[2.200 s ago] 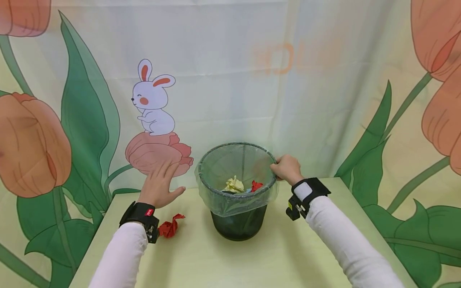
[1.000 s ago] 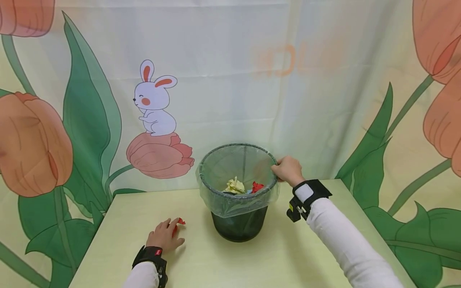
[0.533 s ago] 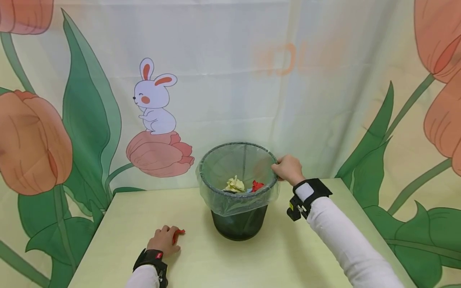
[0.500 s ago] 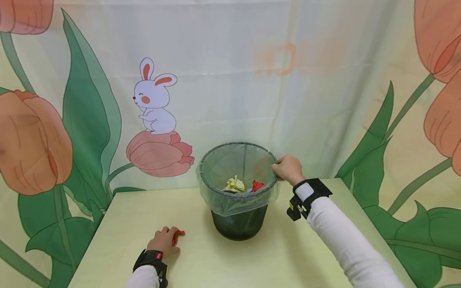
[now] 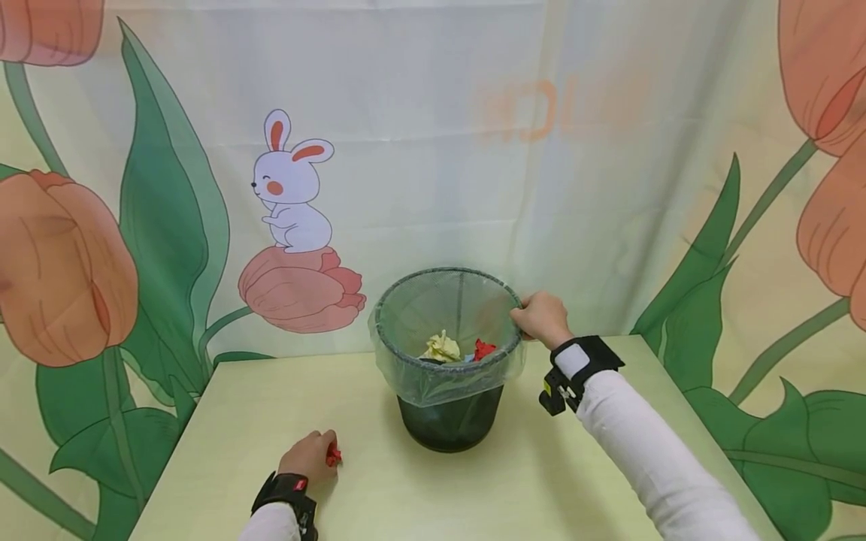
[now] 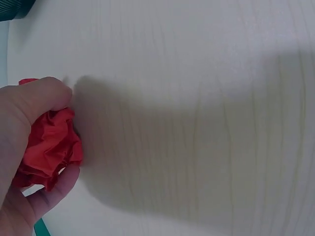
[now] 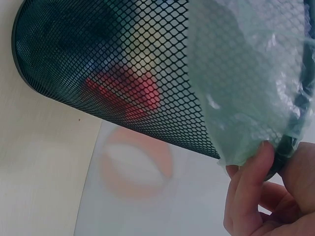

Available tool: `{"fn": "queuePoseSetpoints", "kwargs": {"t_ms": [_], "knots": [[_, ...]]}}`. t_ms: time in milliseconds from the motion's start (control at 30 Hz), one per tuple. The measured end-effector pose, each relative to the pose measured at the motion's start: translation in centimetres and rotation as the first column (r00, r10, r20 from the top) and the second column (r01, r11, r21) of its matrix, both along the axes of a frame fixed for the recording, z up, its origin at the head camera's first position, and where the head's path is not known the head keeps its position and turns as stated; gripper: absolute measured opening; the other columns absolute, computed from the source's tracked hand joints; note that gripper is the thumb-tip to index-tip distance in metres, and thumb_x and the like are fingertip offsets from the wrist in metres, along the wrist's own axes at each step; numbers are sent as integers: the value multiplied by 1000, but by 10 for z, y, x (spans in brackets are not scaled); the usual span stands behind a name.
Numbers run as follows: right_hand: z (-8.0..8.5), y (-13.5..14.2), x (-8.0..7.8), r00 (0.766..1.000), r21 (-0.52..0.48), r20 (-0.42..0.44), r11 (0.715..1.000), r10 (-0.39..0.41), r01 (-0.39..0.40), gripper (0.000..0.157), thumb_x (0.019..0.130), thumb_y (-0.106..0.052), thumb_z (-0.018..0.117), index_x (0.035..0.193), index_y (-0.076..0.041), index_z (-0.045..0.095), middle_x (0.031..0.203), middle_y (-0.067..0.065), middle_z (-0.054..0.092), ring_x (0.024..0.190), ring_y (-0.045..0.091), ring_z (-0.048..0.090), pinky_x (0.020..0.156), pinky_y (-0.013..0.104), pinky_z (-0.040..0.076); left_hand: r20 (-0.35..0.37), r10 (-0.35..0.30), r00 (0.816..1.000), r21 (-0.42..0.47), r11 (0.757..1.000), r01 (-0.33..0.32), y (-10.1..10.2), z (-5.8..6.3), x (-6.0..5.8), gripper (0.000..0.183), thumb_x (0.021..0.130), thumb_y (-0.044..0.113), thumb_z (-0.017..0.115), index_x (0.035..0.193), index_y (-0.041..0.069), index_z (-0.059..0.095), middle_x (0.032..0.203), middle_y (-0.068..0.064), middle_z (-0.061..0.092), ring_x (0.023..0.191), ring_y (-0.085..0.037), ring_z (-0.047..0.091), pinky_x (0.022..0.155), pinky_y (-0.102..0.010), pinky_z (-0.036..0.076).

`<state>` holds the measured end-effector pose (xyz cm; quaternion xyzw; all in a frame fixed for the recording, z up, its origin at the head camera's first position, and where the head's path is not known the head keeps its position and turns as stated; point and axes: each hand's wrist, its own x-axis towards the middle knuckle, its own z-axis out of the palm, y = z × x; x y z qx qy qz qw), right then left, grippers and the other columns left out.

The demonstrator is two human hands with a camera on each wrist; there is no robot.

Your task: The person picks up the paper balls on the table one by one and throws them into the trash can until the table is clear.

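A crumpled ball of red paper sits between the thumb and fingers of my left hand, low over the front left of the table. In the head view most of that ball is covered by the fingers. My right hand grips the right rim of a dark mesh wastebasket. Its thumb and fingers pinch the rim together with the clear plastic bag folded over it. Inside the basket lie crumpled yellow paper and another red piece, with a bit of blue between them.
The pale table carries the basket near its back edge. Close behind hangs a curtain printed with tulips and a rabbit. Each wrist wears a black strap with a small camera.
My left hand has come down from above and beyond the red paper ball, closed its fingers round it and drawn it slightly nearer. The right hand stays on the rim.
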<state>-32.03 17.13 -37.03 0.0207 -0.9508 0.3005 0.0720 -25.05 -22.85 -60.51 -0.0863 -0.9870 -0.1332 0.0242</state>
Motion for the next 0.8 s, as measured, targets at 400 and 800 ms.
{"fn": "queuePoseSetpoints", "kwargs": {"t_ms": [400,800], "knots": [[-1,0,0,1000,9,1,1000,3,-3,40,79,-12,52,45,-17,30,38,-6,34,39,9,53,38,21,34,2,-30,1000,-9,1000,30,2,28,-4,25,64,10,75,74,17,54,67,2,47,59,-15,44,51,-30,36],[-2,0,-1,1000,10,-2,1000,0,0,42,80,-12,53,45,-18,30,39,-6,35,40,9,54,38,21,33,-42,-77,996,-42,996,75,4,71,-13,23,65,10,74,74,17,54,67,3,46,58,-14,43,49,-28,35]]}}
